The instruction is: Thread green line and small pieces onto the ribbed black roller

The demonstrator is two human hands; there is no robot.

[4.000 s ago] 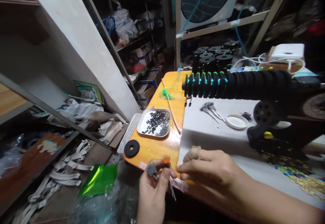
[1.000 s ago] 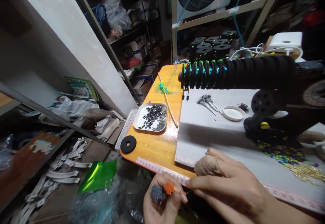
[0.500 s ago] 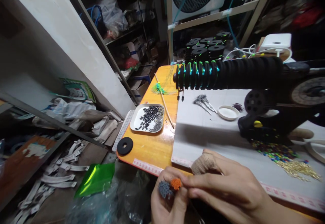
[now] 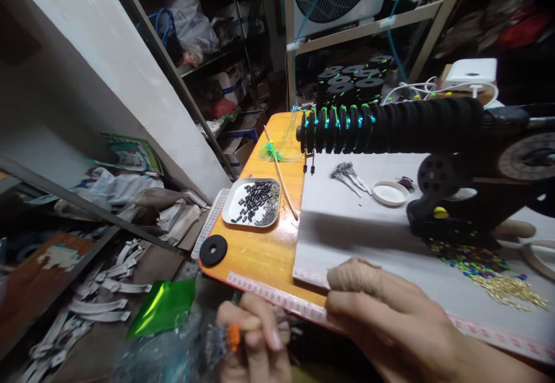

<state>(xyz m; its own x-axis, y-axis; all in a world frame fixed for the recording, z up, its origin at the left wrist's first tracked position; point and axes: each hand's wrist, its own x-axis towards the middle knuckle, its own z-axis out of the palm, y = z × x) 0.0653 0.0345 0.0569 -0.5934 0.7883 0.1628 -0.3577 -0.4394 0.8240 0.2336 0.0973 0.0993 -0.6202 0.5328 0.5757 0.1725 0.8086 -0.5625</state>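
My left hand (image 4: 258, 337) is below the table's front edge, fingers curled and slightly blurred. It grips a grey bundle (image 4: 215, 345) of small bead-like tips and a smaller orange bundle (image 4: 233, 337) beside it. My right hand (image 4: 390, 319) is closed at the table's front edge, its index finger wrapped in tan tape (image 4: 353, 276). Thumb and fingertips are pressed together, and whatever they pinch is too hidden to make out. A pink-and-white measuring tape (image 4: 277, 299) runs along the edge between both hands.
A white tray (image 4: 228, 212) holds black cylinders and small metal pieces. Near it are a black foam ring (image 4: 213, 250) and a thin stick (image 4: 284, 183). A black ribbed roller (image 4: 411, 125) with green and blue line overhangs the board. Loose beads (image 4: 472, 258) lie right.
My left hand has moved left and down, away from my right hand, turning the grey and orange bundles sideways. My right hand has shifted only slightly.
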